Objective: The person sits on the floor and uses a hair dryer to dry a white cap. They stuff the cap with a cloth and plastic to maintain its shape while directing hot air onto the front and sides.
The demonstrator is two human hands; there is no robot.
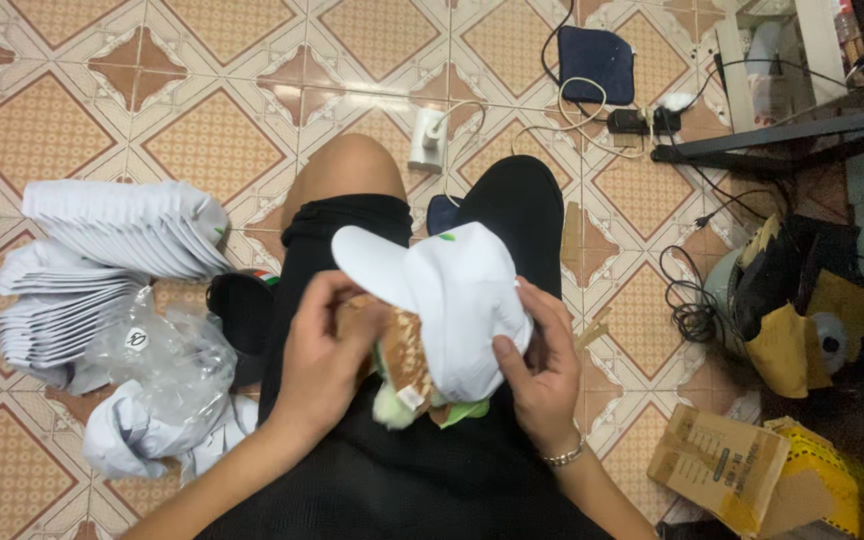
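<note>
A white cap (452,300) rests on my lap, brim pointing up and left, with a small green mark near its top. My right hand (544,372) grips the cap's crown from the right side; a bracelet sits on that wrist. My left hand (324,352) holds a brown cardboard insert (404,350) tucked at the cap's underside. A bit of green and pale material (464,412) sticks out below the cap. I sit on a tiled floor in black shorts.
Stacks of flattened white caps (112,260) lie at left, with clear plastic bags (167,360) over them. A cardboard box (717,465) and yellow bag (822,480) sit at lower right. Cables, a power strip (426,140) and a dark pad (597,62) lie ahead.
</note>
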